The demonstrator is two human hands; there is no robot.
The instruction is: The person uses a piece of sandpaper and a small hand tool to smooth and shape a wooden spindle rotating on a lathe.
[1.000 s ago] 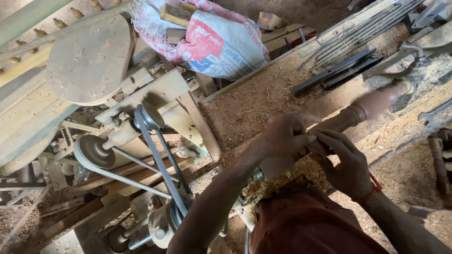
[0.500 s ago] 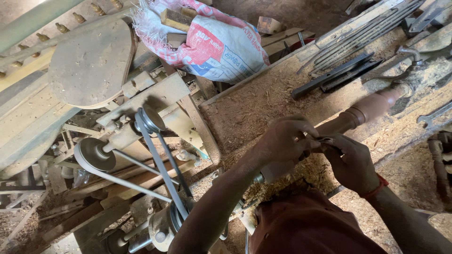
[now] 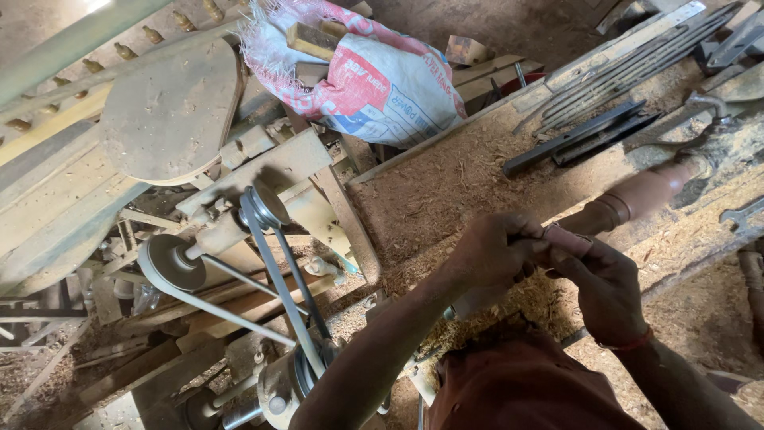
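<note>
A reddish wooden spindle (image 3: 637,195) is being gripped at its near end by both hands, close together over the sawdust-covered lathe bed (image 3: 446,191). The left hand (image 3: 495,253) is being curled over the near end from the left, its fingers pressed together around the wood. The right hand (image 3: 605,283) is being held just beside it, its fingers pinching what looks like a small strip of abrasive paper (image 3: 567,239) against the wood; how tightly it is being pressed cannot be told. A red band (image 3: 629,345) is being worn on the right wrist. The spindle is being carried along the bed, running up and to the right toward a metal fitting (image 3: 712,107).

Dark chisels (image 3: 585,137) are lying on the far rail (image 3: 637,48), well apart from the hands. A wrench (image 3: 742,213) is lying near the right edge. To the left, a belt (image 3: 274,267) is being stretched between a pulley (image 3: 169,264) and a lower wheel (image 3: 306,370). A white and red sack (image 3: 374,76) holding wood offcuts is leaning behind the bed.
</note>
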